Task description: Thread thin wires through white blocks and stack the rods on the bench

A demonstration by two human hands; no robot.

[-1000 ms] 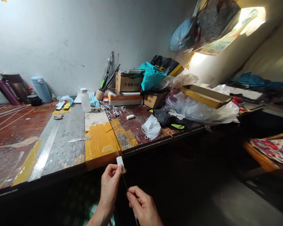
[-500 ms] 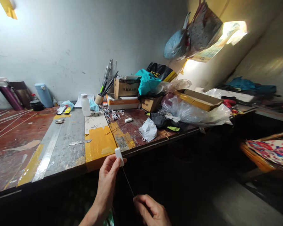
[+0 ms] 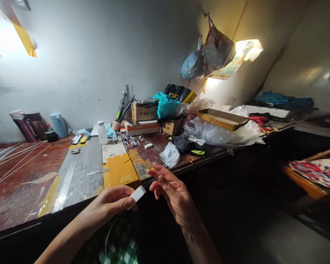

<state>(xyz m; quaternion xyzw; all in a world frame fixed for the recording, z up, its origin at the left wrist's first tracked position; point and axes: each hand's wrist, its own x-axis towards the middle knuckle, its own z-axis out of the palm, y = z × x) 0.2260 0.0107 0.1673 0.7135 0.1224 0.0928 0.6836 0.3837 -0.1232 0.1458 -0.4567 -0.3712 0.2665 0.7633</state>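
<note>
R hand (image 3: 172, 190) is up from 6 o'clock to beside the block (image 3: 136, 192), fingers spread, no longer pinching the wire (image 3: 110, 229). L hand (image 3: 112, 203) turns flat; block tips toward 2 o'clock. Wire now loops down under L hand. Cam tilts up.

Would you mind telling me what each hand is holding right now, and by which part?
The left hand pinches the small white block at its lower end. The right hand is open with fingers spread beside the block; whether it touches the thin wire cannot be told.
</note>
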